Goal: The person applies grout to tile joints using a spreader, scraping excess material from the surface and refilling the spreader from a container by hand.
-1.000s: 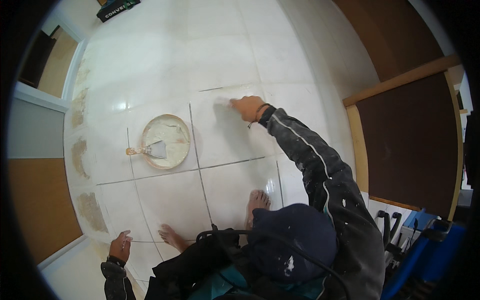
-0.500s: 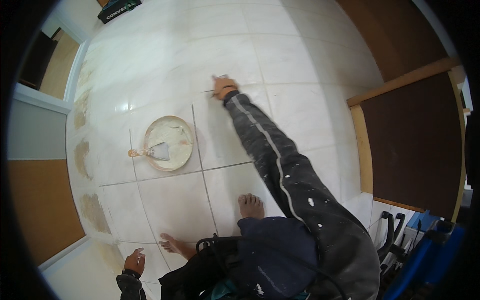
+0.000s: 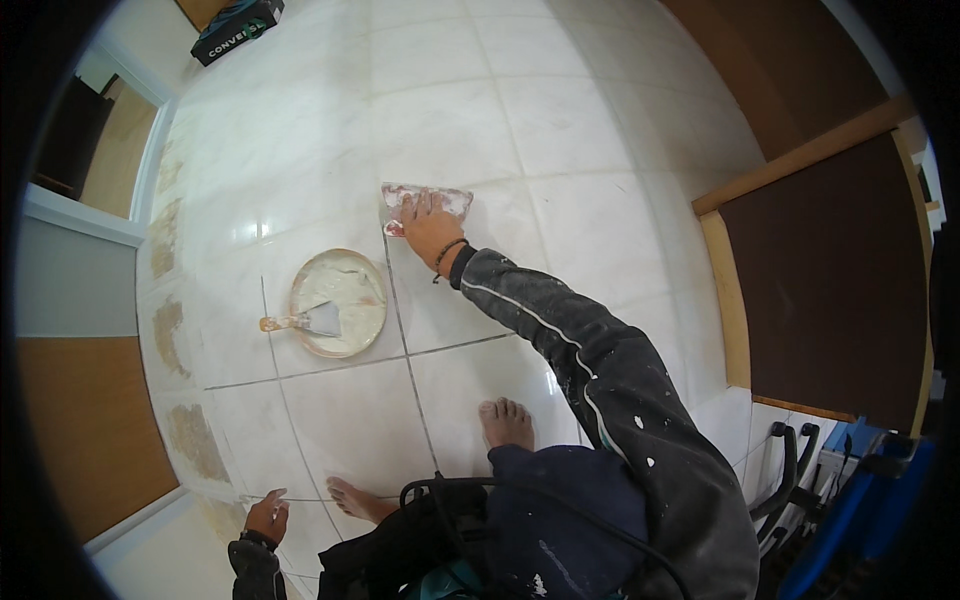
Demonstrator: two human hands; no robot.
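Note:
Over the white floor tiles [image 3: 440,290], my right hand [image 3: 430,230] is closed on a flat, wide spreader [image 3: 452,203] smeared with white and reddish paste. The spreader lies against the tiles at the top of a dark joint. To its lower left stands a round tub [image 3: 374,334] of pale grout [image 3: 352,285]. A putty knife [image 3: 318,319] rests across the tub, blade on the grout and handle past the left rim. My left hand [image 3: 267,518] hangs low at the left, fingers apart and nothing in it. White paste marks its fingertips.
My bare feet [image 3: 506,424] stand among dark open joints. Rough brown patches [image 3: 195,440] run along the left wall. A dark wooden panel [image 3: 820,290] and blue folded equipment [image 3: 860,520] stand at the right. A black box [image 3: 235,32] sits far left.
My right hand has swept down and slightly left, and the spreader has turned from edge-on to showing its broad face. My left hand has hardly moved.

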